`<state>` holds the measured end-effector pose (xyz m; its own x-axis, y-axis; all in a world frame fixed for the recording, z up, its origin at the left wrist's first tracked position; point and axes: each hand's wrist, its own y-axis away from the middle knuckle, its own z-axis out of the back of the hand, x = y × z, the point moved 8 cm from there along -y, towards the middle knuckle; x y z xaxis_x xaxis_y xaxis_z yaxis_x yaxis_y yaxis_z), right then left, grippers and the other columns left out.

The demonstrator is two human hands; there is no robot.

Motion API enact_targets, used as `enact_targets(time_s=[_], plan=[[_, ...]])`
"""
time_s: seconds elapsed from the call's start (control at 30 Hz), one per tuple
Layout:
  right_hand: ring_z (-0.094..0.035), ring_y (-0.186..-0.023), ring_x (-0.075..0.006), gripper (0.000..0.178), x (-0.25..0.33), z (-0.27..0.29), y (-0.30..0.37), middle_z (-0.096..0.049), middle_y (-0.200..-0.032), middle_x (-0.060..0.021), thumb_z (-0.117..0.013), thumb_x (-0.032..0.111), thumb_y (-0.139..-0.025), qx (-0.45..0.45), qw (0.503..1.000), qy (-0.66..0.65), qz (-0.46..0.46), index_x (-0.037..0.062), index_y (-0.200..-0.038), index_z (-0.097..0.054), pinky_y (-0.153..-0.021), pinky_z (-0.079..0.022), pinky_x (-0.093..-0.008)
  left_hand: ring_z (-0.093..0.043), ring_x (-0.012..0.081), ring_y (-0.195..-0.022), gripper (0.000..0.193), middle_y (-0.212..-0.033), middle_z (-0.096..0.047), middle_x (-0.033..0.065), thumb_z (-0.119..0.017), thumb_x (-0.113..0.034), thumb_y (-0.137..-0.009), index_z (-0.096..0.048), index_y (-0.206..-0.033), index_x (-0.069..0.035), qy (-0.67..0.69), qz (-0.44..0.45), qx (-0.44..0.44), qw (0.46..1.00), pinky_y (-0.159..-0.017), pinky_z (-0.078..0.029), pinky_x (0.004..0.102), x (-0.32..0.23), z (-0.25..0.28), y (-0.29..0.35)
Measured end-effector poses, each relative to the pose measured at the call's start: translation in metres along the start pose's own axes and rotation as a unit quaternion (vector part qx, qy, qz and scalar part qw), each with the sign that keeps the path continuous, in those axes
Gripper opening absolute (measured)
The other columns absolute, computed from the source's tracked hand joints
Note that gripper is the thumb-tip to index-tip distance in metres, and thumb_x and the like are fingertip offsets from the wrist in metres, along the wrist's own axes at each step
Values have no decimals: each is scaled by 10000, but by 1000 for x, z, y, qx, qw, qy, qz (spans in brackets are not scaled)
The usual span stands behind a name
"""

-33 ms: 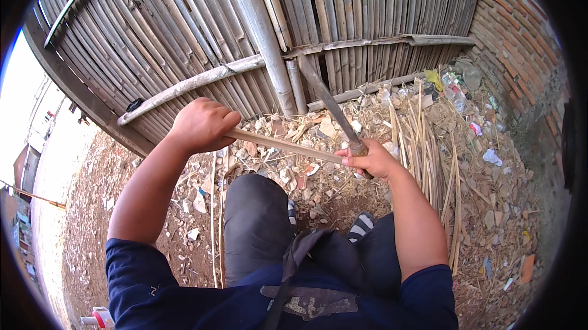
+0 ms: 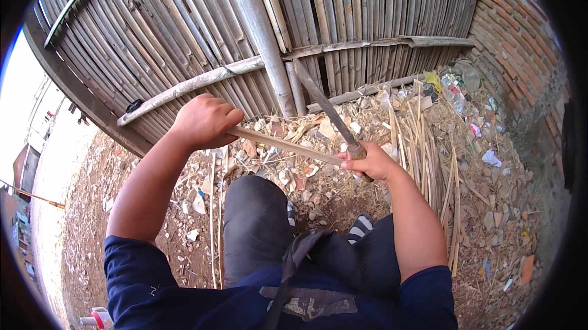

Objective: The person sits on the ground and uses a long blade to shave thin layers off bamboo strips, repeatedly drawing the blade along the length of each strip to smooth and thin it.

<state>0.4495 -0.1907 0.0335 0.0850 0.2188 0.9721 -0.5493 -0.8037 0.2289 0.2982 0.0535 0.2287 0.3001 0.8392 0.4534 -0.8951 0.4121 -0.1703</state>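
My left hand (image 2: pixel 207 123) is closed around the left end of a pale, flat bamboo strip (image 2: pixel 285 145). The strip slants down to the right in front of my knees. At its other end my right hand (image 2: pixel 373 162) grips the handle of a machete (image 2: pixel 329 107), with the thumb and fingers also pinching the strip. The long, dark blade points up and away to the left, toward the bamboo fence. Part of the handle is hidden in my fist.
Ahead stands a bamboo fence (image 2: pixel 184 30), with a brick wall (image 2: pixel 517 36) at the right. A heap of split bamboo strips (image 2: pixel 425 158) lies right of my right hand; two thin strips (image 2: pixel 213 220) lie by my left knee. Rubble and plastic litter (image 2: pixel 456 88) cover the ground.
The machete blade has tilted very slightly to the left. Both hands keep their hold on the strip, almost in the same place.
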Motion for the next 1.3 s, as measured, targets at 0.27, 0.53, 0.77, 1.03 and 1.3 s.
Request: enact_targets(time_s=[0.27, 0.53, 0.77, 1.03, 1.3], plan=[[-540, -549, -81, 260, 1, 7, -1, -621, -737, -21, -824, 69, -827, -67, 995, 43, -52, 43, -895, -575, -531, -426, -251, -607, 275, -1054, 380, -1029, -632, 74, -795, -198, -733, -591, -1047, -137, -75, 112, -104, 985, -969, -435, 459, 16, 38, -61], [-544, -582, -81, 252, 16, 5, -5, -667, -828, -71, -782, 29, -861, -71, 973, -211, 55, 73, -874, -535, -588, -483, -270, -517, 390, -1298, 722, -1330, -541, 253, -784, -302, -849, -446, -1394, 29, 269, 273, -187, 905, -1110, -404, 490, -73, -54, -20], [-562, -614, -84, 226, 49, -5, 17, -711, -901, -104, -797, 69, -864, -71, 935, -324, 129, 80, -887, -573, -622, -490, -274, -632, 373, -1169, 783, -1237, -628, 254, -807, -387, -850, -451, -1401, 40, 558, 211, -35, 802, -999, -506, 452, -190, -131, -65], [-555, -604, -91, 197, 68, 6, 32, -711, -1114, -156, -752, 90, -910, -98, 910, -364, 172, 106, -934, -557, -644, -527, -302, -577, 102, -754, 273, -834, -618, 17, -551, -240, -1066, -610, -1234, -33, 670, 242, -77, 698, -683, -492, 302, -184, -128, -83], [-545, -586, -94, 250, 52, 84, 52, -600, -761, -18, -765, 220, -926, -402, 886, -157, 169, 61, -965, -577, -529, -459, -254, -474, 67, -686, 354, -760, -528, -32, -463, -328, -1102, -661, -1149, -39, 597, 297, -47, 744, -625, -422, 268, -106, -74, -23]])
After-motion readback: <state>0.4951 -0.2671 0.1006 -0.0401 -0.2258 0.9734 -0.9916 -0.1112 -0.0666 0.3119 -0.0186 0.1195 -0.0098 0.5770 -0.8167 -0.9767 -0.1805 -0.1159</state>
